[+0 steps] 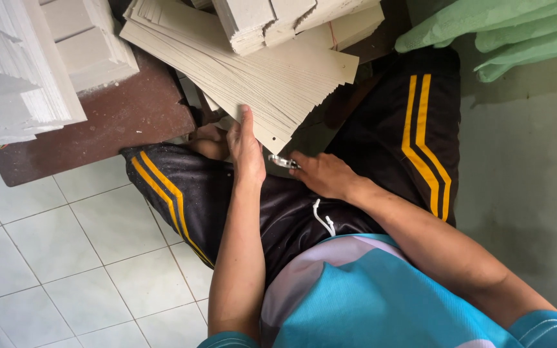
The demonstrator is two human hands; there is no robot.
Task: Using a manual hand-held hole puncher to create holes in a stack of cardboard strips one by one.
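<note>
Pressing flat on the fanned card stack across the lap, the left hand steadies it; the right hand pinches a small metal tool. Loosened pressure could slide the cards floorward.

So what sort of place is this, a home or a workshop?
Probably a small home workshop for paper goods. A fanned stack of grey card strips lies across the lap, white card bundles are piled at one side, and the floor is plain tile.

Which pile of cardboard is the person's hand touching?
The fanned pile of grey-beige cardboard strips leaning across the lap. The left hand presses its lower edge; the white stacks on the left lie untouched.
</note>
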